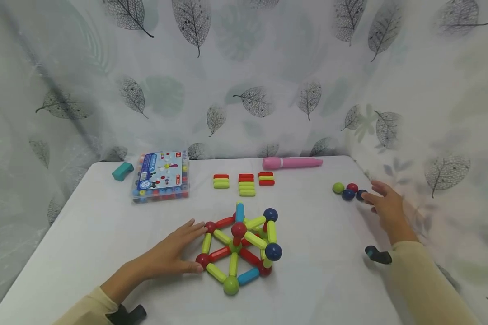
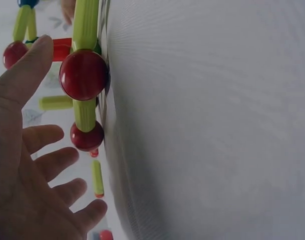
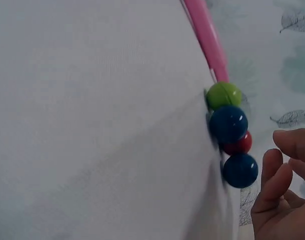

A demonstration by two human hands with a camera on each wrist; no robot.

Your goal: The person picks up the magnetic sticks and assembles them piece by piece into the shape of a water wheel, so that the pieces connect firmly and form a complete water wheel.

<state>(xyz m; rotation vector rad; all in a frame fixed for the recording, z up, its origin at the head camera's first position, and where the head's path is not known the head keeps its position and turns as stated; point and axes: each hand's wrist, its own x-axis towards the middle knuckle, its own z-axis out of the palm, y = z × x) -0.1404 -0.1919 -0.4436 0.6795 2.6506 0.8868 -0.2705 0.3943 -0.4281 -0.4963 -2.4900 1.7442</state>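
Note:
On the white table stands a framework of magnetic rods and balls (image 1: 234,247), with red, green and blue balls joined by yellow-green, red and blue rods. My left hand (image 1: 171,252) lies along its left side, fingers spread and relaxed, beside two red balls (image 2: 84,75). Whether the fingertips touch those balls I cannot tell. Over at the right, my right hand (image 1: 388,210) hovers by a cluster of loose balls: a green ball (image 3: 224,96), a red ball (image 3: 238,143) and two dark blue balls (image 3: 241,170). Its fingers are loosely bent, with nothing between them.
Behind the framework lie small stacks of red and yellow-green rods (image 1: 246,185). A clear box (image 1: 160,176) with a printed label and a teal block (image 1: 123,171) sit at the back left. A pink marker-shaped stick (image 1: 293,163) lies along the back edge, before a leaf-patterned curtain (image 1: 244,67).

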